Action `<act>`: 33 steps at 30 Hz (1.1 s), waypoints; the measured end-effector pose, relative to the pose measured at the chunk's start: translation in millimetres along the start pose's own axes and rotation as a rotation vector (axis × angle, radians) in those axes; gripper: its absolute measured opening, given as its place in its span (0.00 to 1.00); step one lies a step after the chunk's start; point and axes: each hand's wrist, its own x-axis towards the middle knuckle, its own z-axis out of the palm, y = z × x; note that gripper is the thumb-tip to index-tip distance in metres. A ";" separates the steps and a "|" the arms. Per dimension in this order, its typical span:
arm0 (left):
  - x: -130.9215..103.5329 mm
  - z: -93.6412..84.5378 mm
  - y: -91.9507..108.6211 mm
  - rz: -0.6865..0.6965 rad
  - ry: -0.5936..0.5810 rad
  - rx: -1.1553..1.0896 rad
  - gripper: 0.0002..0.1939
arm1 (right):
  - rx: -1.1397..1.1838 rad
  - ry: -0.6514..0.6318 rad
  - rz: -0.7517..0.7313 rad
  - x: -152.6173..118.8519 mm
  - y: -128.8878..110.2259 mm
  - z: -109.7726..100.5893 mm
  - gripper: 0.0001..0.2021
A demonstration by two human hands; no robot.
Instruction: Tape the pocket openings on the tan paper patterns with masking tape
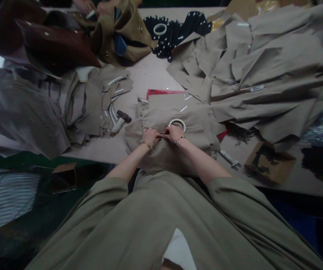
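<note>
Both hands meet on a piece of beige fabric (164,116) at the table's near edge. My left hand (151,137) has its fingers closed on the cloth, close to a small dark item between the hands that is too small to name. My right hand (173,133) pinches at the same spot, fingertips almost touching the left ones. Around and just above the right hand lies a white tape ring (177,120). A red flat piece (164,91) sticks out from under the fabric's far edge.
A hammer (121,122) lies left, beside stacked beige pieces (79,101). At right are a fork-like tool (230,159), a cardboard box (269,163) and more beige fabric (262,75). Brown bags (57,45) and another person's hands (85,5) show at the far left.
</note>
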 end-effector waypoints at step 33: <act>-105.3 -14.8 86.9 0.103 0.360 -0.361 0.16 | 0.229 0.074 -0.043 -165.7 -1.1 -15.8 0.14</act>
